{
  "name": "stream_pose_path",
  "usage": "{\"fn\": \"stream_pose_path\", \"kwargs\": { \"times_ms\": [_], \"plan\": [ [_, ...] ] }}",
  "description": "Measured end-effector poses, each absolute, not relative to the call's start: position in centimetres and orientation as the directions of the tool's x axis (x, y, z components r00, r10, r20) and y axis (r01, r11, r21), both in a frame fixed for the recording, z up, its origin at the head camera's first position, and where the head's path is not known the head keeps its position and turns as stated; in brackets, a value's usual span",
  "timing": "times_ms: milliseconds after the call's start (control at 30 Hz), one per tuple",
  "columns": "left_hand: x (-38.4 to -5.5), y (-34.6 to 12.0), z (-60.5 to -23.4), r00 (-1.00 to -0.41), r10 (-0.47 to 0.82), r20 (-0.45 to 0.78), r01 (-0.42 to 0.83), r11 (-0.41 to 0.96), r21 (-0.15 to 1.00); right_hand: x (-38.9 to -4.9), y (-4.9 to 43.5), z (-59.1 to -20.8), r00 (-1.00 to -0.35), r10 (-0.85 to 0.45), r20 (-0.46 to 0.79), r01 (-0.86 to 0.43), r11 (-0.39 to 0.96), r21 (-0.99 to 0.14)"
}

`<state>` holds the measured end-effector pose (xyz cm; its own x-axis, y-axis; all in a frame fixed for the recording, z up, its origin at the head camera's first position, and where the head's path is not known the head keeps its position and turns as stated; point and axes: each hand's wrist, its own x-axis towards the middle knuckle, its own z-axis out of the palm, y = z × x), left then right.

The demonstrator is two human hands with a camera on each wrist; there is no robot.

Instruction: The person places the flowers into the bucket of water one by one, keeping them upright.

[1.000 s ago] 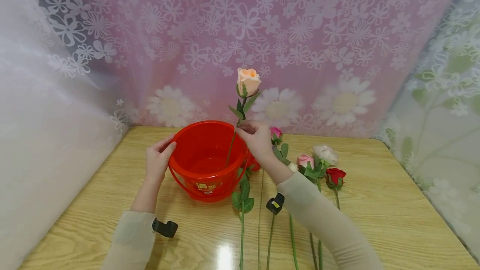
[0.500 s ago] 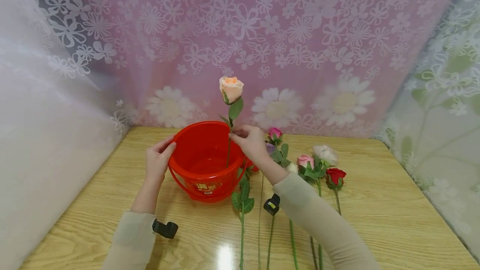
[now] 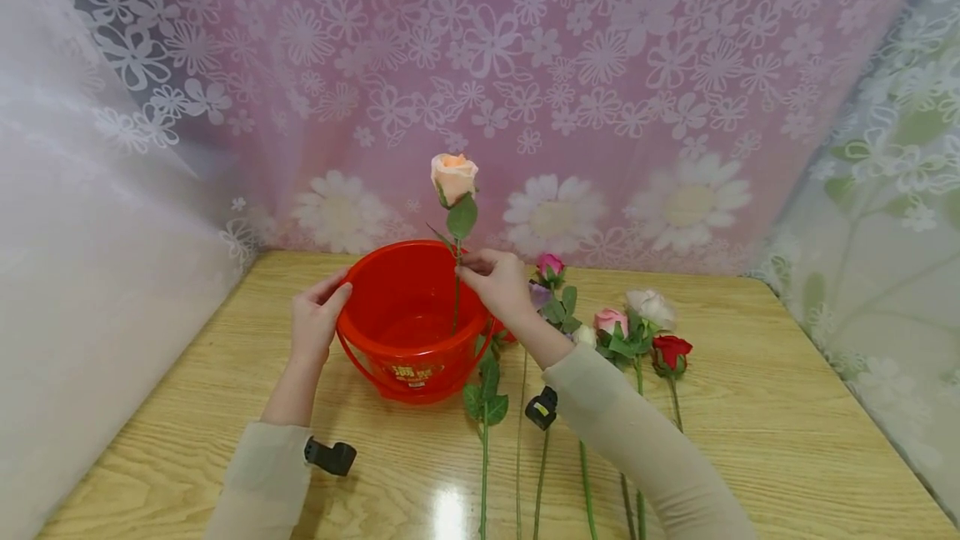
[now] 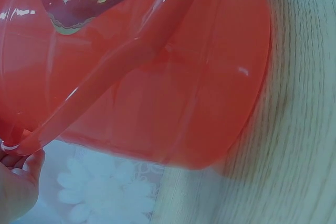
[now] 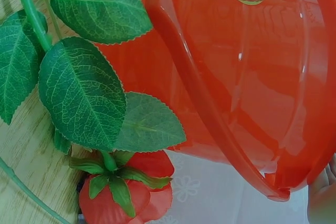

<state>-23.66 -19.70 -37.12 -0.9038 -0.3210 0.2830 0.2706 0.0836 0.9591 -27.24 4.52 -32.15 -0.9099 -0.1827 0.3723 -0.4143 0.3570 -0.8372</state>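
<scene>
Head view, clock face centred on the one red bucket (image 3: 390,286): at nine o'clock my left hand (image 3: 315,315) is clamped on its rim, and just past two my right hand (image 3: 501,283) has thumb and fingers together on the stem of the one peach rose (image 3: 453,180). That rose stands nearly upright, bloom above the bucket between twelve and one, lower stem inside; whether its tip meets the bottom I cannot tell. I judge the step in hand to be standing this stem in the bucket; the next move calls for settling it against the wall before easing my pinch, lest it topple. Seven other blooms lie on the worktop (image 3: 765,423) from two to four o'clock: one magenta rose (image 3: 551,265), one purple bloom (image 3: 538,296), one cream bloom (image 3: 584,337), one pink rose (image 3: 611,322), one white bloom (image 3: 651,309), one dark red rose (image 3: 671,352) and, just beside the bucket, one coral-red rose (image 5: 126,195).
</scene>
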Motion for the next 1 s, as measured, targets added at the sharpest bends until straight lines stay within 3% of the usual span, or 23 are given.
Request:
{"fn": "stream_pose_path", "kwargs": {
  "times_ms": [533, 1000],
  "plan": [
    [-23.8, -19.5, -37.1, -0.898, -0.334, 0.287, 0.279, 0.072, 0.957, -27.0, 4.9, -32.0, -0.927, -0.172, 0.334, -0.370, 0.267, -0.890],
    [-23.7, -19.6, -37.0, -0.900, -0.341, 0.271, 0.253, 0.097, 0.963, -26.0, 8.5, -32.1, -0.936, -0.150, 0.320, -0.346, 0.213, -0.914]
  ]
}}
